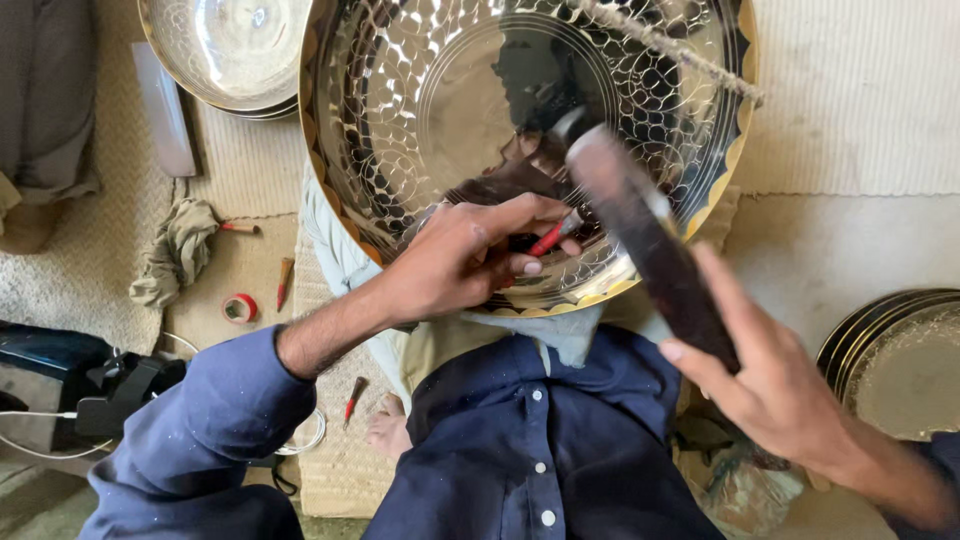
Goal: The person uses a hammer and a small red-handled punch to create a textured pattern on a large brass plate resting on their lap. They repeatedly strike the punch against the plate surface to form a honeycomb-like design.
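Woven mats (250, 260) carry a rag (177, 250) and tape roll (239, 307) at left. Left hand (455, 262) pinches a red punch (551, 237) against the patterned brass tray (420, 110) on the lap; right hand (775, 385) grips a blurred hammer (650, 240). A glancing blow could likely skid the punch, scarring the tray or striking fingers.

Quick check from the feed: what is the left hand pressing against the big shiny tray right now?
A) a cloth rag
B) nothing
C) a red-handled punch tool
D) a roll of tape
C: the left hand pinches a slim red-handled punch tool against the tray, while the right hand holds a hammer.
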